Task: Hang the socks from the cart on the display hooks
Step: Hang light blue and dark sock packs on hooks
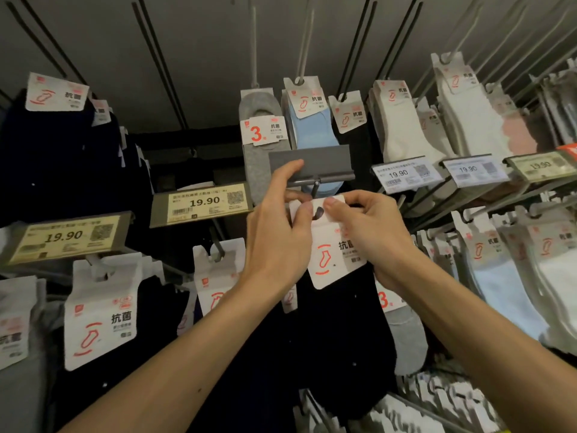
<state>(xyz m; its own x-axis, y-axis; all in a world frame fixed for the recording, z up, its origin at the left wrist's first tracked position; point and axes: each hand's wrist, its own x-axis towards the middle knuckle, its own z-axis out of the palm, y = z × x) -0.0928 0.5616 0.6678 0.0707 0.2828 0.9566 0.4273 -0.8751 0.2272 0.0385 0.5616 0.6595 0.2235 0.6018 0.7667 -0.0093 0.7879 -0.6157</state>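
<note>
**Sock pack at hook tip: threading step**

Left hand, right hand, near: fingers of both pinch the top of the sock pack, its hole just below the hook under the grey label plate. Next move, probably: align hole, slide pack farther on.

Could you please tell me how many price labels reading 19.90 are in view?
5 price labels: one at far left, one left of centre, three in a row at right. More may be hidden or out of frame.
</note>
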